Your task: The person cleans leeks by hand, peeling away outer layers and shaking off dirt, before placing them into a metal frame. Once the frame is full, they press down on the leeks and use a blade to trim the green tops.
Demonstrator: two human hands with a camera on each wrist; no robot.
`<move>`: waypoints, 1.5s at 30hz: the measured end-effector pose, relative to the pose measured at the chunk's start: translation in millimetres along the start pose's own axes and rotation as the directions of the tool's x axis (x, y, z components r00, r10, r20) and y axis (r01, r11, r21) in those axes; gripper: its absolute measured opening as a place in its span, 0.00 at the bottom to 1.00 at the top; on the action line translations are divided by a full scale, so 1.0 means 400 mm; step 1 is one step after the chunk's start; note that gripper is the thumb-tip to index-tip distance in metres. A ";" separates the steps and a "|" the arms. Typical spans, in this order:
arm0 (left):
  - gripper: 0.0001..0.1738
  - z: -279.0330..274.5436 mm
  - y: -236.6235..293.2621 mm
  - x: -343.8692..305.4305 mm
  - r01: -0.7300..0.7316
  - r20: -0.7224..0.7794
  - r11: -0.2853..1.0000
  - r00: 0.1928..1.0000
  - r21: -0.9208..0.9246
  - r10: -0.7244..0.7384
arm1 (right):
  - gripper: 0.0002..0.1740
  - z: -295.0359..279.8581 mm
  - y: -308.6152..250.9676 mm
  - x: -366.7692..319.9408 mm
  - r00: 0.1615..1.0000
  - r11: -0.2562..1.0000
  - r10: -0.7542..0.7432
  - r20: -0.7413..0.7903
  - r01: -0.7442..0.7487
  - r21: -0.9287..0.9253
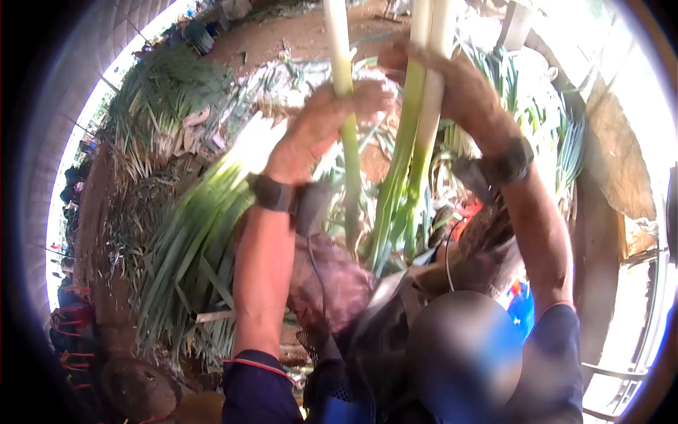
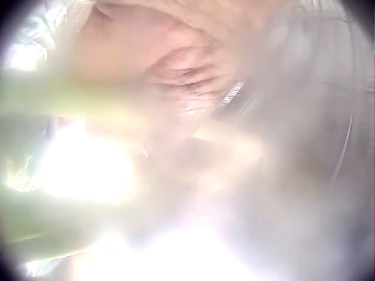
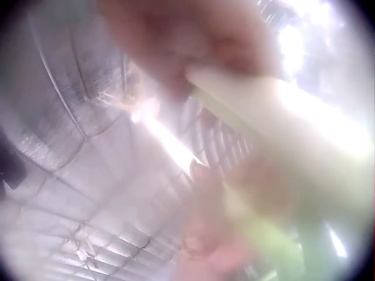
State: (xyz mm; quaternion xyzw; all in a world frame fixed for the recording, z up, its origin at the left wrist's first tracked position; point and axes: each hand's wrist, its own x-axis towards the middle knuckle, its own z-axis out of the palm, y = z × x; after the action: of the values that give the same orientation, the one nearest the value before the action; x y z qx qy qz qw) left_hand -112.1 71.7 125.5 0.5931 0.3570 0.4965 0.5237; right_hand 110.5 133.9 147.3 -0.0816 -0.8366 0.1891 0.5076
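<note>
Long leeks with white shanks and green leaves stand upright before me. My left hand (image 1: 328,120) holds a single leek (image 1: 349,152) by its pale green middle. To the right, my right hand (image 1: 462,88) grips a pair of thicker leeks (image 1: 405,152) side by side, and their leaves hang toward my lap. In the right wrist view the left hand's thumb (image 3: 201,175) lies along the single leek (image 3: 170,140), whose rooted end points up and away. The left wrist view is blurred and washed out, with creased skin of a hand (image 2: 187,76) near the top.
A big bunch of leeks (image 1: 201,212) lies left of my forearm. Farther off are another leek pile (image 1: 169,99) and more leeks (image 1: 565,141) at the right. Loose leaves litter the brown ground (image 1: 304,32). A wooden beam (image 1: 599,240) runs along the right.
</note>
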 end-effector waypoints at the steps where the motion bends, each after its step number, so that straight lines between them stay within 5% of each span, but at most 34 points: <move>1: 0.37 0.007 -0.001 0.000 0.006 0.081 1.000 0.997 0.026 -0.008 | 0.17 0.010 -0.020 0.009 0.896 0.743 0.440 0.055 -0.398 0.539; 2: 0.37 0.023 0.000 -0.003 0.007 0.162 0.998 0.987 0.056 -0.016 | 0.20 0.027 -0.009 -0.004 0.973 0.949 0.230 0.013 -0.227 0.217; 4: 0.42 0.073 -0.029 -0.019 0.136 0.151 0.988 0.978 0.072 -0.146 | 0.23 0.006 -0.124 0.029 0.689 0.453 0.678 0.256 -0.666 0.593; 10: 0.41 0.107 -0.072 -0.061 0.166 0.265 0.981 0.955 -0.105 -0.133 | 0.23 0.055 -0.092 -0.023 0.609 0.249 0.721 0.330 -0.672 0.697; 14: 0.45 0.113 -0.052 -0.078 0.142 0.217 0.969 0.971 -0.202 -0.097 | 0.17 0.058 -0.120 -0.028 0.608 0.238 0.742 0.283 -0.633 0.737; 18: 0.48 0.119 0.012 -0.088 0.191 0.184 0.980 0.967 -0.063 -0.176 | 0.20 0.076 -0.134 -0.030 0.600 0.312 0.761 0.248 -0.673 0.671; 21: 0.48 0.117 -0.027 -0.089 0.147 0.175 0.970 0.978 -0.194 -0.113 | 0.23 0.053 -0.153 -0.009 0.601 0.325 0.754 0.265 -0.692 0.644; 23: 0.46 0.111 -0.062 -0.080 0.245 0.337 0.930 0.930 -0.275 -0.145 | 0.23 0.018 -0.140 0.008 0.618 0.296 0.713 0.332 -0.694 0.656; 26: 0.44 0.124 -0.094 -0.074 0.248 0.387 0.895 0.917 -0.372 -0.093 | 0.22 0.031 -0.148 0.011 0.685 0.317 0.642 0.344 -0.646 0.694; 30: 0.44 0.164 -0.094 -0.074 0.280 0.344 0.883 0.927 -0.376 -0.147 | 0.24 0.001 -0.183 0.016 0.627 0.329 0.694 0.354 -0.714 0.618; 32: 0.49 0.212 -0.071 -0.075 0.066 -0.077 0.981 0.994 -0.181 -0.081 | 0.23 -0.015 -0.169 0.013 0.605 0.400 0.727 0.324 -0.757 0.517; 34: 0.59 0.268 -0.088 -0.119 0.078 -0.169 0.997 0.982 -0.015 -0.080 | 0.21 -0.012 -0.124 -0.003 0.689 0.518 0.714 0.125 -0.640 0.567; 35: 0.62 0.318 -0.112 -0.138 0.004 -0.290 0.855 0.942 0.519 0.172 | 0.20 -0.005 -0.085 -0.020 0.779 0.690 0.627 0.016 -0.565 0.453; 36: 0.66 0.350 -0.126 -0.144 0.035 -0.254 0.446 0.861 0.894 0.440 | 0.20 -0.014 -0.101 -0.011 0.778 0.691 0.628 0.014 -0.566 0.450; 37: 0.63 0.358 -0.120 -0.131 0.053 -0.363 0.657 0.865 0.752 0.346 | 0.20 -0.025 -0.132 0.006 0.722 0.602 0.691 0.036 -0.602 0.525; 38: 0.63 0.364 -0.126 -0.117 0.053 -0.364 0.662 0.866 0.748 0.342 | 0.20 -0.030 -0.151 0.013 0.661 0.503 0.747 0.067 -0.628 0.593; 40: 0.58 0.368 -0.138 -0.083 0.132 -0.456 0.761 0.859 0.635 0.233 | 0.21 -0.039 -0.162 0.014 0.662 0.514 0.749 0.034 -0.612 0.601; 45: 0.40 0.384 -0.064 0.020 -0.118 -0.257 0.490 0.734 0.863 0.629 | 0.21 -0.143 -0.262 0.041 0.702 0.634 0.661 -0.266 -0.332 0.698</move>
State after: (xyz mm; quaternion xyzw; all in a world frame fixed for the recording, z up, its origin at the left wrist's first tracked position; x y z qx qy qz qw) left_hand 40.3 43.3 108.6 0.6600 0.5270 0.5326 -0.0550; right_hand 158.7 56.8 226.2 -0.1980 -0.5100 0.5539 0.6276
